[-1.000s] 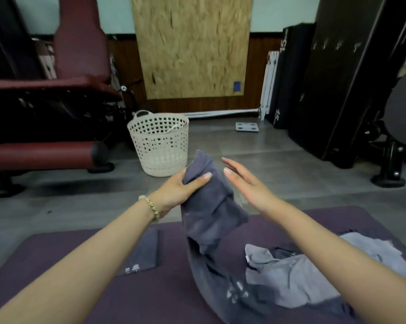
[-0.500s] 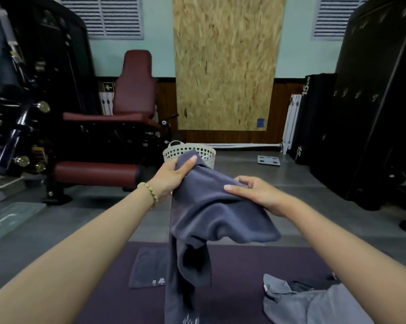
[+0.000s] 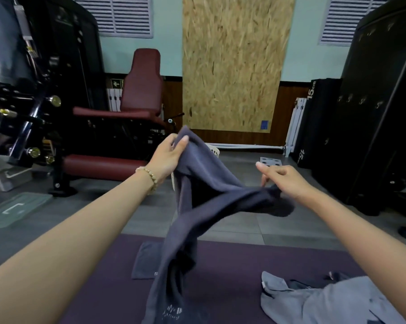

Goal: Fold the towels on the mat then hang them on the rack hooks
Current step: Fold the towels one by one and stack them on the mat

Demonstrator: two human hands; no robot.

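A dark grey towel [image 3: 204, 183] hangs in the air above the purple mat [image 3: 220, 272]. My left hand [image 3: 168, 157] grips its upper corner. My right hand [image 3: 282, 181] pinches another part of its edge, off to the right and lower, with the index finger stretched out. The cloth sags between both hands and its tail drops to the mat. A small folded dark towel [image 3: 146, 261] lies flat on the mat below my left arm. A heap of lighter grey towels [image 3: 314, 300] lies at the mat's right. A black rack with a row of hooks [image 3: 361, 101] stands at the right.
A white laundry basket [image 3: 215, 150] peeks out behind the held towel. Red-padded gym machines [image 3: 118, 136] fill the left side. Black stacked mats [image 3: 314, 122] lean on the back wall. Grey tiled floor lies between mat and wall.
The view has tilted up from the mat. My left hand lifted the towel's corner higher, and my right hand went from flat on the cloth to pinching its edge and pulling it rightward.
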